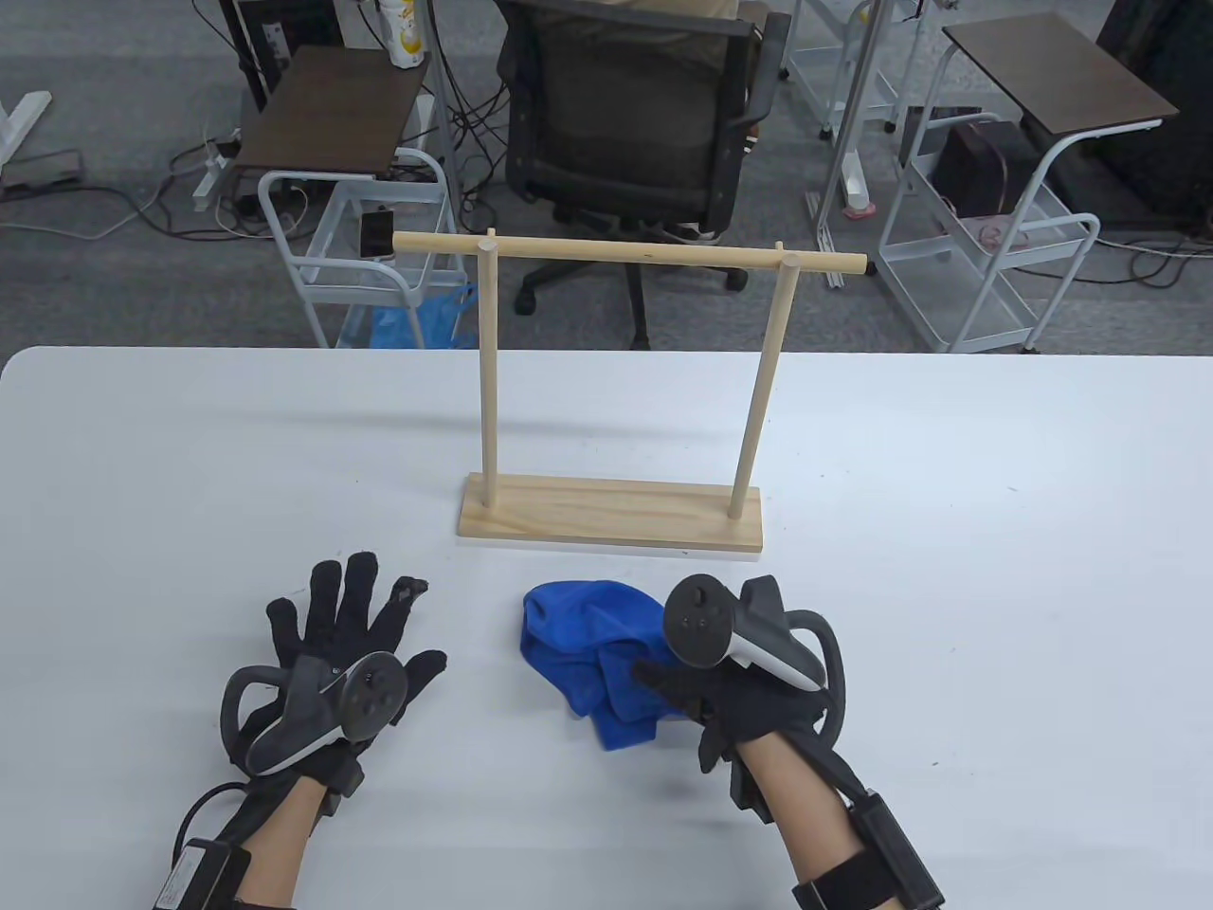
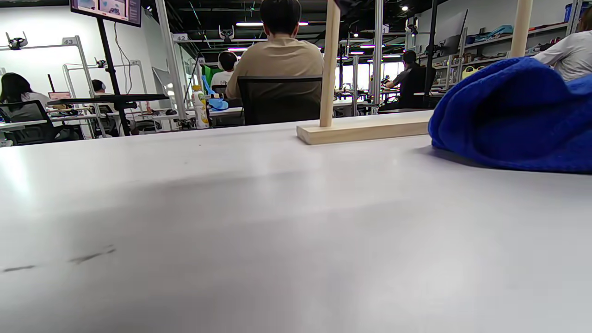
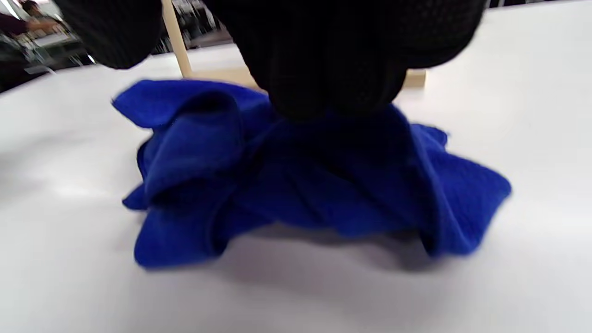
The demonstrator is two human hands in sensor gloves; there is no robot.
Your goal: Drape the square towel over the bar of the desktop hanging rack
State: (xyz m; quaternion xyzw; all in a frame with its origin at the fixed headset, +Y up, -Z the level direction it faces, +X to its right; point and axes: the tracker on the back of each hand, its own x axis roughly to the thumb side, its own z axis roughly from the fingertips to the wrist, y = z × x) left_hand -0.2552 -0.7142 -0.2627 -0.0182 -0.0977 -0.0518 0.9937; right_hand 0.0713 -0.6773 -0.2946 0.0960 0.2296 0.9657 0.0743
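Observation:
A crumpled blue square towel (image 1: 578,635) lies on the white table (image 1: 948,569), just in front of the wooden rack's base (image 1: 611,512). The rack's top bar (image 1: 630,252) is bare. My right hand (image 1: 682,692) is on the towel's right side and grips it. In the right wrist view its fingers (image 3: 323,60) bunch the cloth (image 3: 296,185) from above. My left hand (image 1: 351,626) rests flat on the table with its fingers spread, left of the towel and apart from it. The left wrist view shows the towel (image 2: 513,115) and the rack base (image 2: 365,129).
Beyond the table's far edge stand an office chair (image 1: 625,123), two white wire carts (image 1: 370,246) (image 1: 995,256) and a blue bag (image 1: 417,322).

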